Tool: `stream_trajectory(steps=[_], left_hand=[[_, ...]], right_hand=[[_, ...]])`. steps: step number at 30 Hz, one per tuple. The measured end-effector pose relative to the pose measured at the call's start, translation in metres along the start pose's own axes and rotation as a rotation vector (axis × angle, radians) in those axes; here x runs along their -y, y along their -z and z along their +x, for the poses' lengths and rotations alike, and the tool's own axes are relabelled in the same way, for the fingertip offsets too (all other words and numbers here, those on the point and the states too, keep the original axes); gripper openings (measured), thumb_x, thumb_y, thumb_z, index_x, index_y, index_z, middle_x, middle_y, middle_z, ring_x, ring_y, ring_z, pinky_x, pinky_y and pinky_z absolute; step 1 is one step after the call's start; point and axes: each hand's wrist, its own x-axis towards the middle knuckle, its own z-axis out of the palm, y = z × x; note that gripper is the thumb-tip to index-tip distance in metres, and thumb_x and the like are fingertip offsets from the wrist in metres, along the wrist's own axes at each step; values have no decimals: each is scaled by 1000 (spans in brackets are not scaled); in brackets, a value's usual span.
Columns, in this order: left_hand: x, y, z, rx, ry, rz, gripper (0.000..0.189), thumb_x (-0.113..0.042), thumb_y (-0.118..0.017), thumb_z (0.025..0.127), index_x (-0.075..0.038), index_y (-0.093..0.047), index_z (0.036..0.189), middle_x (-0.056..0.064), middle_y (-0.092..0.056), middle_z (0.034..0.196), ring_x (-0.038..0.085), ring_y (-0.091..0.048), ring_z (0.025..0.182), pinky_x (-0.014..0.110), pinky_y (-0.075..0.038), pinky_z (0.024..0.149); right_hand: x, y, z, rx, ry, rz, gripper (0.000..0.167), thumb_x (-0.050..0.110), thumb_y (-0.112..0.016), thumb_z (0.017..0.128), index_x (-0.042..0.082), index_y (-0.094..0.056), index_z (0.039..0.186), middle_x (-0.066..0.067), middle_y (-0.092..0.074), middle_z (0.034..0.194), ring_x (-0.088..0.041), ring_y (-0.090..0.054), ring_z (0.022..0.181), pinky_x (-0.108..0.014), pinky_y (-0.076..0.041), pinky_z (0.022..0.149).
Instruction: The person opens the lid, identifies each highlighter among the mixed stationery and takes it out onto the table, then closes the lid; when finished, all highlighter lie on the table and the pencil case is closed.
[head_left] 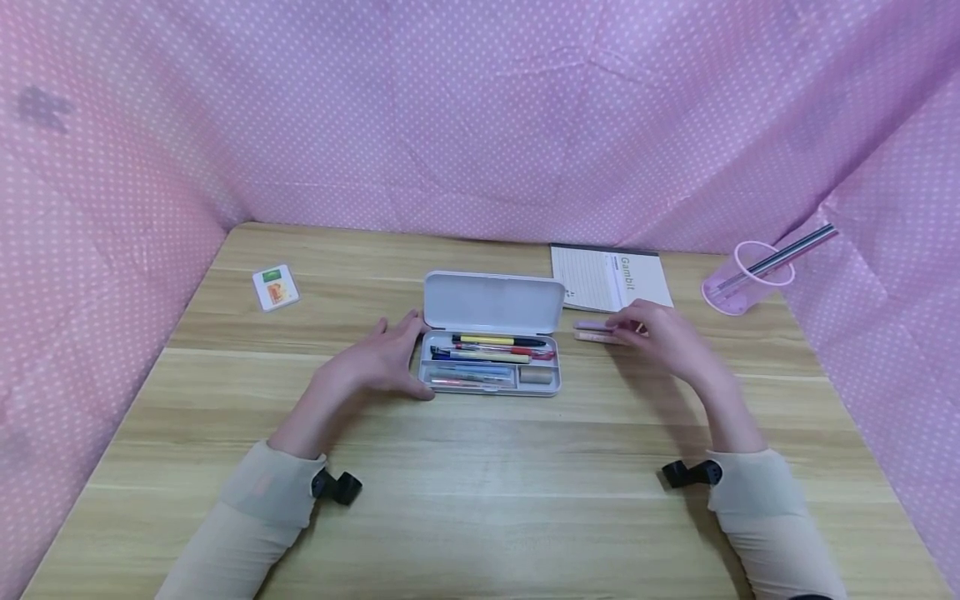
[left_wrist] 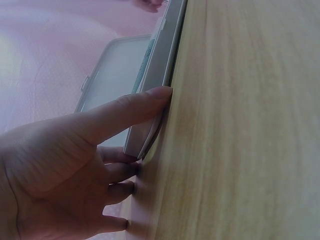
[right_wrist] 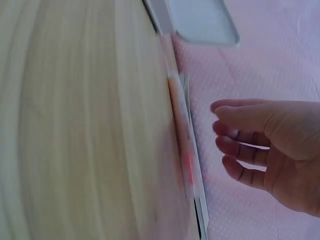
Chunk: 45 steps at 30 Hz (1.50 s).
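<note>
A white pencil case stands with its lid raised. Inside are several pens, with a yellow and black pen at the back and a small beige block at the front right. My left hand holds the case's left end; in the left wrist view the thumb lies along its front side. Right of the case, a purple pen and a pale pink pen lie side by side. My right hand hovers over them, fingers loosely bent and holding nothing in the right wrist view.
A notepad marked Gambit lies behind the right hand. At the back right a pink mesh pen cup carries several long sticks. A small white card with coloured pictures lies back left. Pink dotted cloth surrounds the wooden table.
</note>
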Motion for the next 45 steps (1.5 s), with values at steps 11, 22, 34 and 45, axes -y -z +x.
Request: stream_trajectory(steps=[11, 22, 34, 45], left_hand=[[-2, 2, -1, 6, -2, -4, 96, -41, -88, 75, -9, -34, 147, 27, -14, 171, 39, -9, 162, 63, 2, 131], [1, 1, -2, 4, 12, 0, 96, -43, -88, 75, -9, -34, 147, 28, -13, 171, 40, -11, 161, 63, 1, 131], [1, -1, 1, -11, -8, 2, 97, -42, -88, 75, -8, -34, 147, 27, -16, 170, 39, -13, 161, 64, 1, 131], [0, 1, 0, 6, 7, -9, 98, -42, -88, 75, -10, -33, 149, 23, -16, 172, 35, -6, 163, 61, 3, 132]], right_hand=[[54, -14, 16, 44, 67, 158, 23, 7, -72, 94, 9, -75, 116, -5, -75, 102, -15, -67, 91, -37, -62, 82], [95, -44, 39, 132, 123, 253, 32, 10, -71, 96, 10, -71, 127, -6, -75, 108, -16, -69, 98, -37, -62, 88], [110, -60, 43, 155, 245, 89, 26, 15, -72, 96, 16, -74, 122, -2, -74, 111, -17, -68, 100, -35, -59, 84], [111, -63, 42, 189, 208, 96, 22, 15, -69, 98, 17, -76, 119, 1, -73, 107, -12, -67, 94, -31, -58, 81]])
